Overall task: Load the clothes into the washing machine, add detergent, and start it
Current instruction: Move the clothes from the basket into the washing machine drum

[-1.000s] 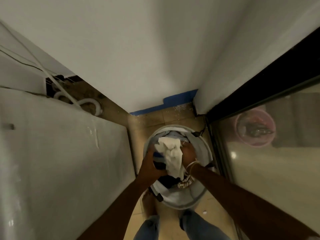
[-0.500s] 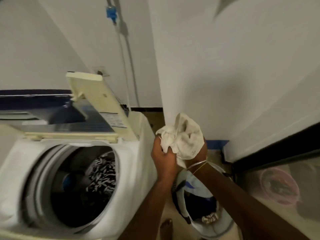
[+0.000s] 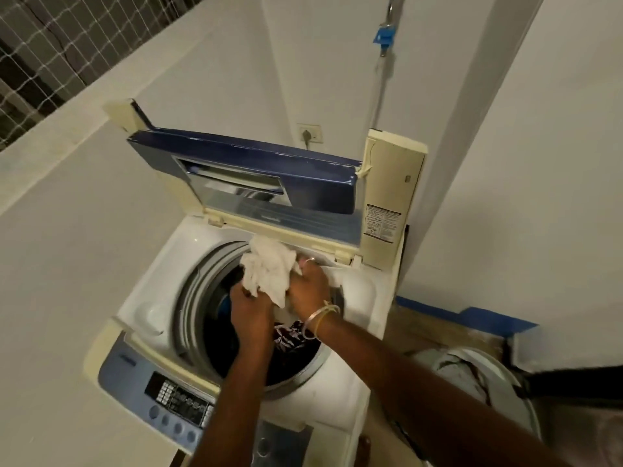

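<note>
The left hand (image 3: 251, 308) and right hand (image 3: 308, 288) both curl their fingers round a crumpled white cloth (image 3: 269, 271), held over the washing machine's (image 3: 337, 382) open drum (image 3: 192, 298), where dark patterned clothes (image 3: 290, 335) lie. The lid (image 3: 269, 176) stands raised before white walls (image 3: 539, 163); a laundry bucket (image 3: 529, 419) sits on the floor to the right.

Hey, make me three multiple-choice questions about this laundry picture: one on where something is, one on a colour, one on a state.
1. Where is the white cloth? A. on the floor B. over the washer drum C. hung on the wall
2. What colour is the lid outer panel? A. red B. green C. dark blue
3. The lid is: A. raised open B. shut C. detached
Answers: B, the left hand and right hand grip it above the opening; C, the folded panel shows dark blue; A, it stands upright at the back.
</note>
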Demonstrator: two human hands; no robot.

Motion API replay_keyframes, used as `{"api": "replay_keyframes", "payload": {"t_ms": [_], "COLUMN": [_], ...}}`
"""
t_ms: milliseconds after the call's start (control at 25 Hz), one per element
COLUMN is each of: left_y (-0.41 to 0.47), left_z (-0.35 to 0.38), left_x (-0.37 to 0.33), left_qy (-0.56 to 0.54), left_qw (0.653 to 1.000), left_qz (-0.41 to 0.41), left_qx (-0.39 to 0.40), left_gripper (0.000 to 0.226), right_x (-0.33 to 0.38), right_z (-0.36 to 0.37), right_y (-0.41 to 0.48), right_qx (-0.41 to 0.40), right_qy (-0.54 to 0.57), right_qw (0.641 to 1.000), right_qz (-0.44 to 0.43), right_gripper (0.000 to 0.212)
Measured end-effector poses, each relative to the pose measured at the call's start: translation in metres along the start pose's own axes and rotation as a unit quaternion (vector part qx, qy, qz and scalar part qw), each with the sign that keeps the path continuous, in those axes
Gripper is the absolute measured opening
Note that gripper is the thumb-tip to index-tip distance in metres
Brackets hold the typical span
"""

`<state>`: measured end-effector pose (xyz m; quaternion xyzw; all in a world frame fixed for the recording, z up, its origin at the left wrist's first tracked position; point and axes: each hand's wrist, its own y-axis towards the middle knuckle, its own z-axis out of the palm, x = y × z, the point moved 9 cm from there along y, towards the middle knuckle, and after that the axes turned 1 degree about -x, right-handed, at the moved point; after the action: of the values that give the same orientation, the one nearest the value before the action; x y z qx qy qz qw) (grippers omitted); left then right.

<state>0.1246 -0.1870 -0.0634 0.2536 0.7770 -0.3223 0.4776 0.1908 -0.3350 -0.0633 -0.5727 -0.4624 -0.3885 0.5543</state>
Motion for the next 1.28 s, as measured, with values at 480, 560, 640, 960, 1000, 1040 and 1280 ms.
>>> {"api": "replay_keyframes", "payload": {"t_ms": [480,560,640,960,1000,1040,1280], "left_y": [-0.122,-0.161,-0.202,-0.278,-0.280,-0.275,-0.247], "left_z": [0.139,0.188,0.236,0.396,0.412,0.425,0.467], "left_x": [-0.059,-0.055,-0.038,0.145,0.178,0.220,0.372], "left_qy": [-0.023,-0.024,0.017,0.208,0.244,0.276,0.340], "left_qw": [0.965,0.952,0.935,0.860,0.840,0.824,0.792], "left_qz": [0.230,0.228,0.242,0.116,0.104,0.077,-0.019], "left_qx": [0.127,0.205,0.259,0.452,0.473,0.489,0.507], "left_gripper": [0.013,0.011,0.010,0.015,0.017,0.021,0.031], "right_x": [0.013,-0.006,-0.046,-0.276,-0.312,-0.350,-0.553], "right_z": [-0.168,-0.230,-0.284,-0.408,-0.417,-0.423,-0.412], "right_y": [-0.061,-0.079,-0.092,-0.113,-0.112,-0.110,-0.074], "right_qx": [-0.148,-0.222,-0.279,-0.351,-0.338,-0.319,-0.122], "right_qy": [0.020,0.015,0.009,-0.068,-0.090,-0.114,-0.224], "right_qw": [0.981,0.967,0.956,0.926,0.925,0.923,0.914], "right_qz": [-0.125,-0.125,-0.093,0.116,0.151,0.185,0.315], "right_gripper": [0.013,0.014,0.012,0.007,0.010,0.014,0.061]}}
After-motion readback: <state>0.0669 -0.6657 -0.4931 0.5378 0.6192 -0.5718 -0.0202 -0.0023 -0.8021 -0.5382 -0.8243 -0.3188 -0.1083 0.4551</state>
